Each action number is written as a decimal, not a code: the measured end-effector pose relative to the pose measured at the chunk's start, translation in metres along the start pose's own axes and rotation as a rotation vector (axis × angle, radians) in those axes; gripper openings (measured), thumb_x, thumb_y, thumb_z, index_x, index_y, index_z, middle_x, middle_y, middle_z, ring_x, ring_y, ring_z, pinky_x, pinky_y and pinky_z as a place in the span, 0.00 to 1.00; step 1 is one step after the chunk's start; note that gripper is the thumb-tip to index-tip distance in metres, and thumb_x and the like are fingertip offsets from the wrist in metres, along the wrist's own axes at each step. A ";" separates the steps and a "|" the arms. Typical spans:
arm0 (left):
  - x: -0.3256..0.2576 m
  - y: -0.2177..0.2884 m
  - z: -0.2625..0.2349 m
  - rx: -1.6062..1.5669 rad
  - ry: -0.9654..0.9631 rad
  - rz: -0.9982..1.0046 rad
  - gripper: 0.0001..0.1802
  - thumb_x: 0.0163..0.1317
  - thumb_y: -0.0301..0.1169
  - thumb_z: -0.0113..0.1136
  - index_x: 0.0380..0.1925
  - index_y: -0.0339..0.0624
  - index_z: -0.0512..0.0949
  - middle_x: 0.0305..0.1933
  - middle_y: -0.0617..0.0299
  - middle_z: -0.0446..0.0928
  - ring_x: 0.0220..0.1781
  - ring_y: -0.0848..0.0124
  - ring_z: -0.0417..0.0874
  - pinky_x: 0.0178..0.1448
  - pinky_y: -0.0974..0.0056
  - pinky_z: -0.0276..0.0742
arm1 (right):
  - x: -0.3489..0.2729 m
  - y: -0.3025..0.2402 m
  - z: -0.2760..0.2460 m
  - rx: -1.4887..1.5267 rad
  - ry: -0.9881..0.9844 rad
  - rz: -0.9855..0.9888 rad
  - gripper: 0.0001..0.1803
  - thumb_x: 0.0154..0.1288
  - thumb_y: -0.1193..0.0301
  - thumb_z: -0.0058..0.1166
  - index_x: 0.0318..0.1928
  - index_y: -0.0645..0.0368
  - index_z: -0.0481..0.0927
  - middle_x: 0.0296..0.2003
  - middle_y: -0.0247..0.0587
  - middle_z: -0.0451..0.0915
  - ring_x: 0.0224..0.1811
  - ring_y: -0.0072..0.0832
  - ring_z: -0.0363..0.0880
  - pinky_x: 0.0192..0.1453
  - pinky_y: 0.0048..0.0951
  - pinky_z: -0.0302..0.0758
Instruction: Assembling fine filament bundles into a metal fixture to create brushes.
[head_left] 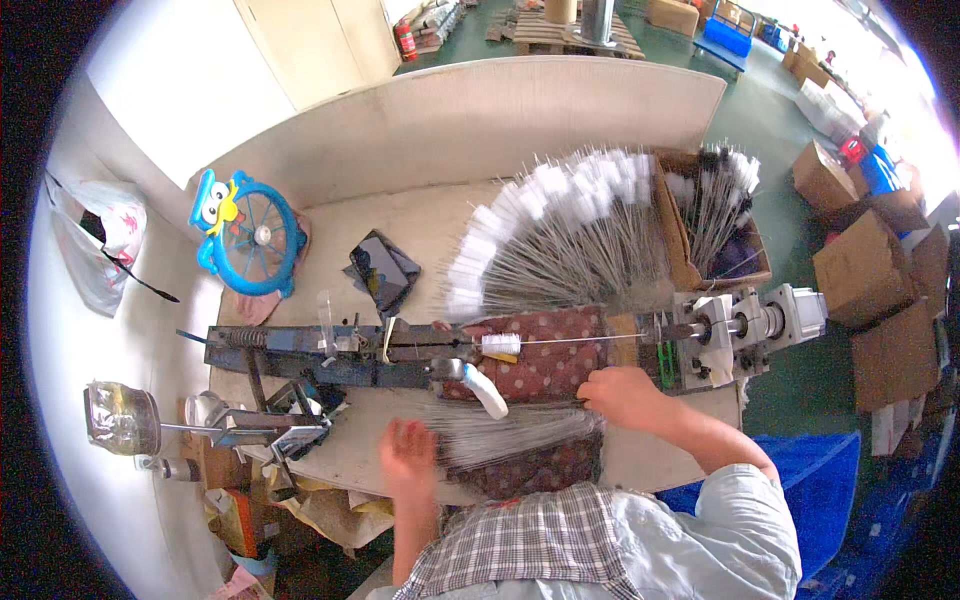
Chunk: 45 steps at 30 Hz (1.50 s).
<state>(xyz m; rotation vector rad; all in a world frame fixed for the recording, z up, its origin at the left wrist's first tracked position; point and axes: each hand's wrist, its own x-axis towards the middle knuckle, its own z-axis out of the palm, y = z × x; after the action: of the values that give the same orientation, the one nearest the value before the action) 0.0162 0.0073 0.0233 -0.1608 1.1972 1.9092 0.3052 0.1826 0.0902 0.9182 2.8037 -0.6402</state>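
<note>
A bench-top twisting machine (400, 372) lies across the table. On it, a thin wire with a white-bristled brush head (500, 346) stretches toward the right-hand motor end. Below it, a bundle of thin metal wires (510, 435) rests on a brown polka-dot cloth (540, 470). My right hand (625, 398) is by the bundle's right end, thumb and fingertips drawn together; what they pinch, if anything, is too small to see. At the left end is my left hand (408, 455), fingers partly curled and smeared by motion. A white-and-blue handle (484, 390) sticks out between the hands.
Many finished white brushes (560, 220) fan out behind the machine, beside a cardboard box (680, 225) of brushes. A blue cartoon fan (250, 235) and a dark folded packet (384, 270) stand at the back left. A low panel (480, 115) borders the table's far side.
</note>
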 end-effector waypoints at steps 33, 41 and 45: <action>-0.101 0.004 0.200 1.015 -1.312 0.567 0.07 0.57 0.29 0.59 0.33 0.38 0.78 0.31 0.52 0.78 0.33 0.59 0.81 0.37 0.63 0.76 | -0.027 0.020 -0.107 0.224 0.738 0.049 0.07 0.59 0.75 0.50 0.37 0.61 0.77 0.32 0.49 0.78 0.34 0.45 0.78 0.38 0.39 0.75; -0.002 -0.096 0.227 1.881 -0.926 1.310 0.04 0.51 0.31 0.57 0.27 0.45 0.74 0.30 0.60 0.74 0.37 0.62 0.77 0.38 0.59 0.74 | -0.003 0.046 -0.083 0.141 0.726 0.138 0.06 0.57 0.68 0.53 0.32 0.57 0.78 0.26 0.47 0.78 0.32 0.45 0.78 0.34 0.40 0.74; 0.019 -0.069 0.250 1.893 -0.771 1.639 0.04 0.45 0.31 0.56 0.23 0.49 0.72 0.28 0.64 0.70 0.37 0.66 0.73 0.41 0.59 0.69 | -0.008 0.028 -0.092 0.086 0.490 0.138 0.08 0.51 0.63 0.56 0.28 0.51 0.82 0.24 0.40 0.79 0.33 0.39 0.78 0.37 0.38 0.75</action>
<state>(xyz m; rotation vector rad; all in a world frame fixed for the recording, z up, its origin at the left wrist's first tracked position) 0.1312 0.2272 0.1001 2.7879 2.0315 0.4909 0.3297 0.2382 0.1654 1.4452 3.1010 -0.5856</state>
